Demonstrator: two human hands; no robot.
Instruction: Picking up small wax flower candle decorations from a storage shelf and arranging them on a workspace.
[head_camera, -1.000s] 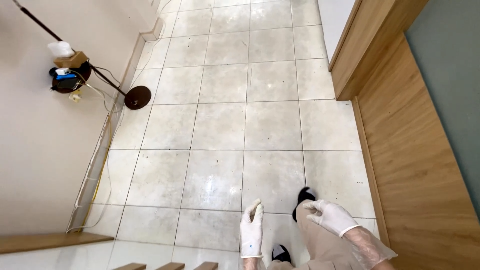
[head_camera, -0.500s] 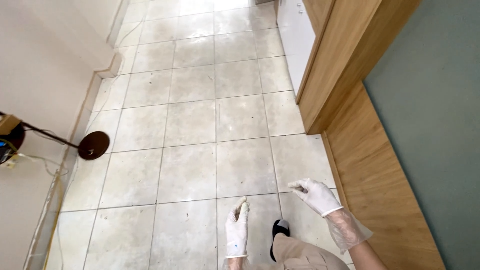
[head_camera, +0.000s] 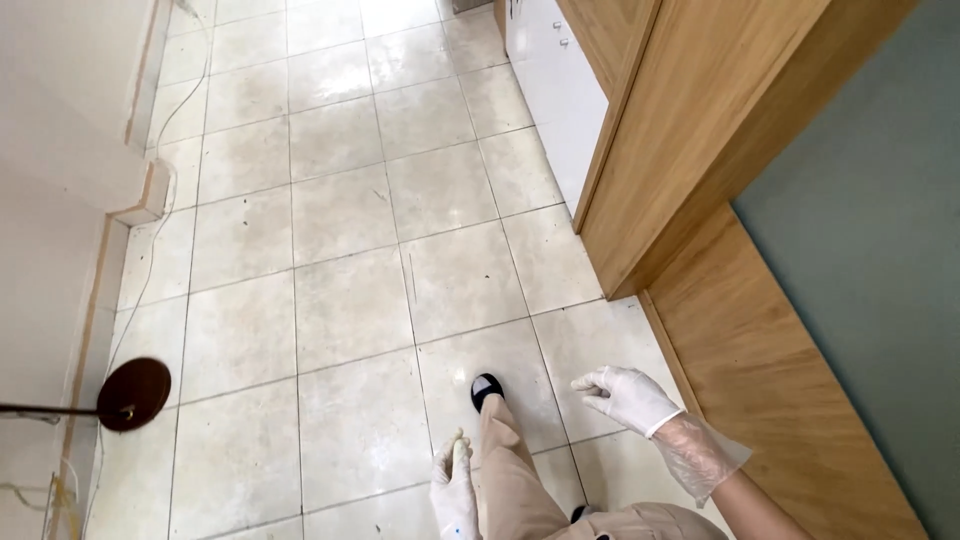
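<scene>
I look down at a floor of pale square tiles (head_camera: 340, 300). My left hand (head_camera: 455, 485), in a white glove, hangs low at the bottom of the head view with its fingers loosely curled and nothing in it. My right hand (head_camera: 625, 395), also in a white glove with a clear plastic sleeve over the forearm, is held out to the right with its fingers slightly apart and bent, holding nothing. Between the hands my leg in beige trousers steps forward with a black shoe (head_camera: 486, 388) on the tiles.
A wooden panel wall (head_camera: 760, 370) runs along the right, with a white cabinet (head_camera: 555, 80) beyond it. At the left stand a white wall, a skirting strip and a cable (head_camera: 150, 260). A round dark brown stand base (head_camera: 135, 393) sits on the floor at lower left.
The view has moved forward along the corridor. The round stand base has slid to the lower left, the white cabinet has come into sight, and my right hand has swung further right.
</scene>
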